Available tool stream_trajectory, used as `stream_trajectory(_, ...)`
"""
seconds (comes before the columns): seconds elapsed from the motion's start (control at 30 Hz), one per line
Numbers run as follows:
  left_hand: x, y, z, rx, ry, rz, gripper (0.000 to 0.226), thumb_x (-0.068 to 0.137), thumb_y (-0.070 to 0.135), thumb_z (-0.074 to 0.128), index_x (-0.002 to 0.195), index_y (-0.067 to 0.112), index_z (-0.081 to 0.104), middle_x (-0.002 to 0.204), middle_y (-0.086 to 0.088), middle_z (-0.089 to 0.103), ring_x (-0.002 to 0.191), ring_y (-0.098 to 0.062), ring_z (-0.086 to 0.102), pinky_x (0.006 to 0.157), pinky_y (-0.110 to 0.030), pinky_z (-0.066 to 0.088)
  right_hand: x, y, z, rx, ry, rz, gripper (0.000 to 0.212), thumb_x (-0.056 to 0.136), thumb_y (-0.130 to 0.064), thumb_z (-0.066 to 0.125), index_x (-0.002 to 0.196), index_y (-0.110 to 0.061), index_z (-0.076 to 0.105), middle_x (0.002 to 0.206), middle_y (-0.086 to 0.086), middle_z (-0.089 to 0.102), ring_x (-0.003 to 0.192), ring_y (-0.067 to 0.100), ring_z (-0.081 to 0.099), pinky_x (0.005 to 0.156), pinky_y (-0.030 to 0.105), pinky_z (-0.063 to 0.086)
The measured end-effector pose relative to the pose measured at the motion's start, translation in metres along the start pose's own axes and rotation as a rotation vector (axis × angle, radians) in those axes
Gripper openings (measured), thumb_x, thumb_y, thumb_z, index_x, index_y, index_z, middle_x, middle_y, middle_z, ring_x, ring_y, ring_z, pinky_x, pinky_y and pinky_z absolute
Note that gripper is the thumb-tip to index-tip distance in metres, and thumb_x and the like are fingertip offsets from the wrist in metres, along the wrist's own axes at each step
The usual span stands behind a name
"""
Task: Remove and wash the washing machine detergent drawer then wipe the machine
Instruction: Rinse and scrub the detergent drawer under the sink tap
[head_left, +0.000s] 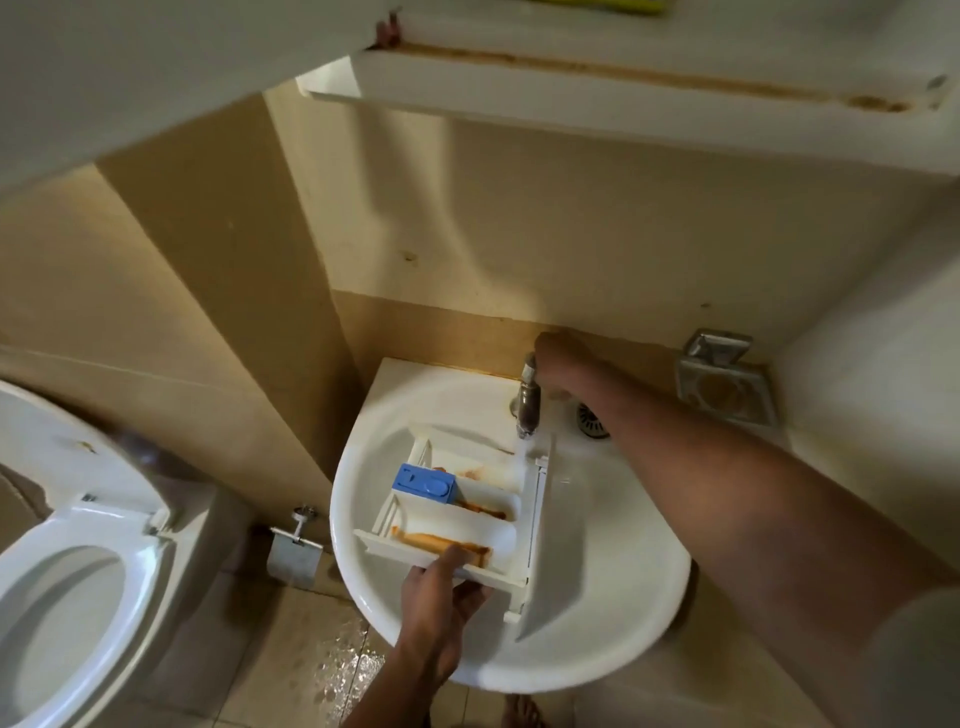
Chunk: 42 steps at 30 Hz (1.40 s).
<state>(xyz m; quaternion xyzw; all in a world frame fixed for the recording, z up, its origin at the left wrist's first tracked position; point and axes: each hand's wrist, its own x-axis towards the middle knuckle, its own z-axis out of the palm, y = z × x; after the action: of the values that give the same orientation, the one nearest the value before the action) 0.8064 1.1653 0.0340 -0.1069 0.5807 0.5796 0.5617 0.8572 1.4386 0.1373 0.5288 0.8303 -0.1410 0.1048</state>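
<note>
White plastic detergent drawer lies tilted in the sink at centre frame, its compartments streaked with brown residue. The left hand pinches its near edge; the right hand curls over the running tap. Angling each stained compartment under the stream should work best.

White detergent drawer with orange-brown stains and a blue insert tilted in a white sink, left hand gripping its near edge, right hand gripping the tap top, water running onto the drawer's far corner, open toilet at left
</note>
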Motion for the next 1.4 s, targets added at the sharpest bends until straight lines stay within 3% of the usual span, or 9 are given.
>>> stream_trajectory(0.43,-0.01,-0.016,0.015,-0.006,-0.046,-0.045,0.013,0.086,-0.003,0.064,0.097,-0.007,0.07,0.085,-0.023,0.07,0.079,-0.035,0.07,0.077,-0.045,0.062,-0.004,-0.001,0.003,-0.011,0.043,-0.025,0.025,0.09,-0.01,0.065,0.114,-0.003,0.064,0.117,0.012,0.065,0.106,0.028,0.063,0.085,0.031,0.05)
stream_trajectory(0.63,-0.006,-0.018,0.028,0.003,-0.069,-0.067,0.026,0.085,-0.004,0.063,0.11,-0.012,0.066,0.097,-0.03,0.071,0.087,-0.04,0.071,0.087,-0.054,0.06,-0.003,0.0,0.005,0.0,0.049,-0.035,0.022,0.091,-0.009,0.063,0.112,-0.003,0.064,0.116,0.014,0.065,0.107,0.028,0.063,0.084,0.031,0.049)
stream_trajectory(0.8,0.005,-0.019,0.021,-0.037,-0.058,-0.052,0.032,0.086,-0.007,0.058,0.117,-0.003,0.064,0.099,-0.023,0.073,0.092,-0.039,0.071,0.08,-0.046,0.063,-0.003,0.001,0.005,0.004,0.043,-0.034,0.021,0.09,-0.008,0.064,0.11,-0.003,0.064,0.113,0.013,0.065,0.103,0.028,0.063,0.08,0.03,0.049)
stream_trajectory(0.93,0.012,-0.018,0.016,-0.069,-0.06,-0.047,0.037,0.088,-0.007,0.056,0.123,0.002,0.062,0.116,-0.027,0.071,0.111,-0.045,0.067,0.098,-0.055,0.055,-0.006,-0.002,0.002,0.04,0.033,-0.004,0.018,0.09,-0.008,0.062,0.107,-0.003,0.064,0.113,0.013,0.065,0.103,0.028,0.063,0.081,0.031,0.05)
stream_trajectory(1.0,0.013,-0.018,0.019,-0.061,-0.068,-0.053,0.038,0.087,-0.008,0.057,0.124,0.002,0.061,0.118,-0.028,0.069,0.112,-0.045,0.066,0.098,-0.055,0.054,-0.007,-0.007,0.002,0.06,0.018,0.023,0.005,0.091,-0.008,0.061,0.09,-0.003,0.062,0.107,0.012,0.068,0.098,0.027,0.065,0.075,0.029,0.05)
stream_trajectory(1.1,0.015,-0.02,0.025,-0.046,-0.091,-0.077,0.04,0.085,-0.008,0.057,0.124,0.002,0.062,0.116,-0.027,0.071,0.113,-0.046,0.066,0.095,-0.053,0.057,-0.006,-0.021,0.011,0.122,0.004,0.132,0.023,0.087,-0.004,0.065,0.067,-0.005,0.052,0.095,0.013,0.072,0.073,0.024,0.067,0.065,0.03,0.058)
stream_trajectory(1.2,0.018,-0.023,0.031,-0.03,-0.129,-0.106,0.038,0.085,-0.006,0.057,0.122,0.001,0.063,0.107,-0.022,0.075,0.106,-0.042,0.07,0.088,-0.05,0.06,-0.003,-0.03,0.023,0.294,0.061,0.223,0.003,0.083,0.002,0.062,0.082,0.001,0.065,0.097,0.017,0.07,0.081,0.029,0.071,0.067,0.038,0.061)
stream_trajectory(1.27,0.02,-0.023,0.033,-0.007,-0.153,-0.113,0.035,0.085,-0.004,0.057,0.12,-0.003,0.064,0.104,-0.022,0.075,0.108,-0.043,0.07,0.091,-0.053,0.059,-0.004,-0.029,0.026,0.35,0.09,0.239,0.009,0.083,0.003,0.06,0.088,0.003,0.067,0.095,0.019,0.071,0.084,0.031,0.072,0.068,0.04,0.062)
stream_trajectory(1.4,0.022,-0.017,0.028,0.088,-0.166,-0.103,0.033,0.084,-0.002,0.058,0.117,-0.001,0.064,0.105,-0.022,0.075,0.106,-0.042,0.071,0.09,-0.055,0.059,-0.007,-0.023,0.018,0.402,0.016,0.25,0.016,0.089,-0.001,0.06,0.078,0.007,0.068,0.065,0.018,0.071,0.055,0.024,0.072,0.06,0.038,0.062)
